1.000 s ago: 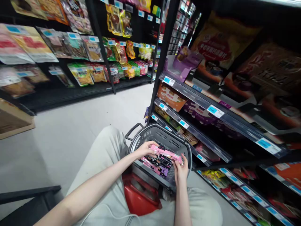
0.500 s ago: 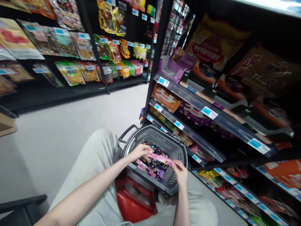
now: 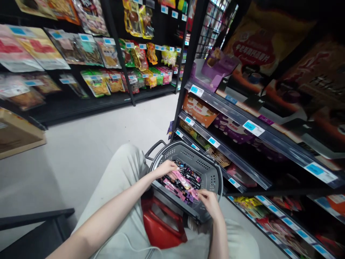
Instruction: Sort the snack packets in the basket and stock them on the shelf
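A grey plastic shopping basket (image 3: 215,172) with perforated walls rests between my knees. Small slim packets (image 3: 175,189), black, pink and purple, lie loose inside it. Stretched over them is a long pink packet (image 3: 183,180), slanting down to the right. My left hand (image 3: 166,169) pinches its upper end. At the lower end, my right hand (image 3: 211,202) has thumb and fingers closed on the tip. Print on the packets is too small to read.
Close on the right stands a black shelf unit (image 3: 226,108) with boxes and bags. Bagged snacks (image 3: 95,83) fill the shelves across the aisle. Below the basket is a red plastic object (image 3: 161,230). A cardboard box (image 3: 20,133) sits at the left; a white cable (image 3: 129,241) crosses my lap.
The pink packet has tilted more steeply, its right end lower, as my right hand moved down. The whole view has shifted, so the scene sits further right.
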Action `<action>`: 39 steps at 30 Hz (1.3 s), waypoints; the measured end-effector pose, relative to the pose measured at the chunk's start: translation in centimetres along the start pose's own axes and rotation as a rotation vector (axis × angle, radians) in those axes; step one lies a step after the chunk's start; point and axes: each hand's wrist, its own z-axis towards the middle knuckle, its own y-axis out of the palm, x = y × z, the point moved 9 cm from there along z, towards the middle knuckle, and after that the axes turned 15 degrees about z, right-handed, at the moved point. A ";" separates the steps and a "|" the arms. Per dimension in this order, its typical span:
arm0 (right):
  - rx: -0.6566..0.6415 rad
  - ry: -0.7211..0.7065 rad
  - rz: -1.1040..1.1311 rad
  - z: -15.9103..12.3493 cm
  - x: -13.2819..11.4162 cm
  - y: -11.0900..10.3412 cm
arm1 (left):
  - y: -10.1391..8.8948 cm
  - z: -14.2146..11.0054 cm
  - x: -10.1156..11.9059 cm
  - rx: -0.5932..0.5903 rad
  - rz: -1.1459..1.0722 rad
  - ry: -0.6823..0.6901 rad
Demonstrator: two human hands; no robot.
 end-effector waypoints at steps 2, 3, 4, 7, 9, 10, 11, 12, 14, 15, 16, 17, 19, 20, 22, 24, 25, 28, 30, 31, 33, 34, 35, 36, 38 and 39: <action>-0.053 0.022 0.059 0.1 0.1 0.6 | -0.1 -0.1 0.0 -0.055 -0.019 -0.016; -0.065 0.027 0.082 0.2 0.1 0.7 | -0.2 -0.2 0.1 -0.078 -0.026 -0.021; -0.064 0.028 0.096 0.3 0.2 0.7 | -0.2 -0.3 0.1 -0.097 -0.032 -0.024; 0.004 0.010 0.098 0.5 0.1 -0.1 | -0.4 -0.5 0.3 -0.115 -0.041 -0.023; 0.055 -0.006 0.092 0.5 0.0 -0.7 | -0.4 -0.5 0.3 -0.114 -0.041 -0.024; 0.087 -0.017 0.078 0.5 -0.1 -1.0 | -0.3 -0.5 0.2 -0.111 -0.044 -0.030; 0.122 -0.031 0.052 0.4 -0.3 -1.3 | -0.2 -0.4 0.1 -0.108 -0.049 -0.040; 0.159 -0.048 0.012 0.3 -0.6 -1.5 | -0.2 -0.3 -0.1 -0.104 -0.056 -0.054; 0.221 -0.100 -0.095 0.1 -1.5 -1.9 | -0.2 -0.1 -0.6 -0.087 -0.076 -0.089; 0.235 -0.132 -0.150 0.1 -2.0 -1.8 | -0.3 -0.1 -0.8 -0.075 -0.087 -0.103; 0.237 -0.166 -0.193 0.0 -2.4 -1.6 | -0.5 0.0 -1.0 -0.061 -0.096 -0.112; 0.233 -0.198 -0.227 0.0 -2.9 -1.4 | -0.6 0.0 -1.0 -0.047 -0.105 -0.115; 0.223 -0.252 -0.269 0.0 -3.6 -1.0 | -0.9 0.0 -0.9 -0.022 -0.119 -0.104; 0.218 -0.267 -0.282 0.0 -3.8 -0.8 | -1.0 -0.1 -0.8 -0.021 -0.123 -0.093; 0.203 -0.276 -0.305 0.0 -3.9 -0.4 | -0.7 -0.4 -0.4 -0.062 -0.130 -0.075; 0.183 -0.268 -0.329 0.0 -3.9 0.1 | 0.1 -0.7 -0.2 -0.143 -0.131 -0.067; 0.171 -0.264 -0.336 -0.1 -3.9 0.3 | 0.4 -0.8 -0.1 -0.172 -0.128 -0.064; 0.173 -0.271 -0.311 -0.2 -4.2 0.5 | 0.2 -0.6 -0.2 -0.128 -0.119 -0.050; 0.226 -0.282 -0.259 -0.4 -4.4 0.1 | -0.4 -0.4 -0.1 -0.053 -0.120 -0.033; 0.259 -0.284 -0.221 -0.5 -4.4 -0.2 | -0.7 -0.3 -0.1 -0.024 -0.124 -0.022; 0.294 -0.271 -0.113 -0.5 -4.0 -0.8 | -0.9 -0.2 0.2 0.020 -0.142 0.005; 0.292 -0.260 -0.053 -0.5 -3.7 -0.9 | -1.0 -0.1 0.4 0.039 -0.155 0.022; 0.286 -0.249 0.001 -0.4 -3.4 -1.0 | -1.1 -0.1 0.6 0.055 -0.168 0.040; 0.282 -0.243 0.036 -0.4 -3.2 -1.0 | -1.1 -0.1 0.8 0.071 -0.179 0.059; 0.296 -0.252 0.044 -0.3 -3.0 -1.2 | -1.2 -0.1 1.1 0.106 -0.191 0.095; 0.312 -0.265 0.027 -0.4 -3.0 -1.3 | -1.2 -0.1 1.2 0.126 -0.193 0.108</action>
